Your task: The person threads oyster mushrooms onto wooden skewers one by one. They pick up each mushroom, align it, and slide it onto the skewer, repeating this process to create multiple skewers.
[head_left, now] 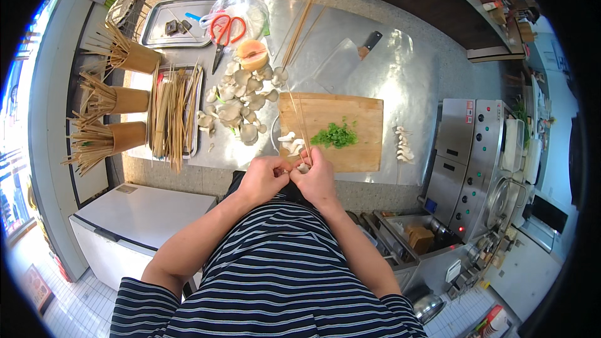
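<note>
Both hands meet in front of my waist at the near edge of the steel table. My right hand (315, 179) grips two thin bamboo skewers (300, 119), which point away over the cutting board. Oyster mushroom pieces (292, 144) sit on the skewers just beyond my fingers, and another pale mushroom piece (303, 168) shows at my right fingertips. My left hand (266, 177) pinches a small bit close to the skewers' near ends; my fingers mostly hide it. Chopped green herbs (335, 135) lie on the wooden cutting board (366, 155). A finished-looking mushroom skewer (404, 145) rests to the board's right.
Loose oyster mushrooms (239, 94) spread left of the board. Beyond them lie red-handled scissors (227, 33), a cut melon (252, 55) and a cleaver (345, 58). A skewer tray (173, 112) and several skewer holders (131, 99) stand left. A fryer (404, 230) stands at lower right.
</note>
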The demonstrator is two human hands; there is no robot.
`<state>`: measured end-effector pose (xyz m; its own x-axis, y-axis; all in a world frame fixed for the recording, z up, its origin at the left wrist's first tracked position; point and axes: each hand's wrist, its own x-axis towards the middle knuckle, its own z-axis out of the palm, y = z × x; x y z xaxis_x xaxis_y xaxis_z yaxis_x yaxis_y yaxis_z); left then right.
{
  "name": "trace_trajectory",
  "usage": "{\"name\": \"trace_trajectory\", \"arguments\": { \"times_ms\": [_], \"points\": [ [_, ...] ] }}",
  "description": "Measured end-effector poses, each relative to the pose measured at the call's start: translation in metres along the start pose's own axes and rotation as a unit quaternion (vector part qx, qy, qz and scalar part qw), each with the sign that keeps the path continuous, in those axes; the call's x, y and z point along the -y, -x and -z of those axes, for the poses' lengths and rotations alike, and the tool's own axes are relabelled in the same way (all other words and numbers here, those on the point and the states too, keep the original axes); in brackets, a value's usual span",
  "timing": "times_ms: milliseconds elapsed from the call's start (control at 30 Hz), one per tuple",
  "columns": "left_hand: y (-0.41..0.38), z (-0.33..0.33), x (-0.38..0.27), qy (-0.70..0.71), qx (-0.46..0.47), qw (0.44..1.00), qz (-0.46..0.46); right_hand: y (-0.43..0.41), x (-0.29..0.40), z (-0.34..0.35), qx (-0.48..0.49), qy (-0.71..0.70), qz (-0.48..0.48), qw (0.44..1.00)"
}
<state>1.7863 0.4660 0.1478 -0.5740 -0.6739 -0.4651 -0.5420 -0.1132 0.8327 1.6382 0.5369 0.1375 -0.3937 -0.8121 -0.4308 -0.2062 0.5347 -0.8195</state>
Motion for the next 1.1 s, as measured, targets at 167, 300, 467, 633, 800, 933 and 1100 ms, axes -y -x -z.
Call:
{"name": "trace_trajectory", "arguments": {
  "times_ms": [167,300,467,633,800,933,1100],
  "points": [
    [0.008,-0.006,0.035,0.206,0.010,0.975,0.076,-0.008,-0.025,0.001,-0.040,0.061,0.021,0.997],
    [0.008,0.014,0.061,0.217,-0.051,0.971,0.090,-0.011,-0.042,0.020,-0.023,-0.108,-0.005,0.994],
    [-0.009,0.051,0.124,-0.087,-0.225,0.964,0.113,-0.010,-0.043,0.035,0.060,-0.308,-0.092,0.945],
    [-0.005,0.049,0.086,-0.070,-0.173,0.980,0.070,-0.006,-0.024,0.050,0.106,-0.400,-0.148,0.898],
    [-0.006,-0.016,-0.009,0.247,0.013,0.967,0.057,-0.005,-0.011,0.052,0.110,-0.451,-0.146,0.874],
    [-0.016,-0.032,-0.022,0.283,0.012,0.959,0.010,-0.007,-0.006,0.055,0.106,-0.468,-0.132,0.867],
    [-0.015,-0.021,-0.024,0.388,0.023,0.921,-0.002,-0.004,0.000,0.067,0.100,-0.400,-0.080,0.908]
  ]
}}
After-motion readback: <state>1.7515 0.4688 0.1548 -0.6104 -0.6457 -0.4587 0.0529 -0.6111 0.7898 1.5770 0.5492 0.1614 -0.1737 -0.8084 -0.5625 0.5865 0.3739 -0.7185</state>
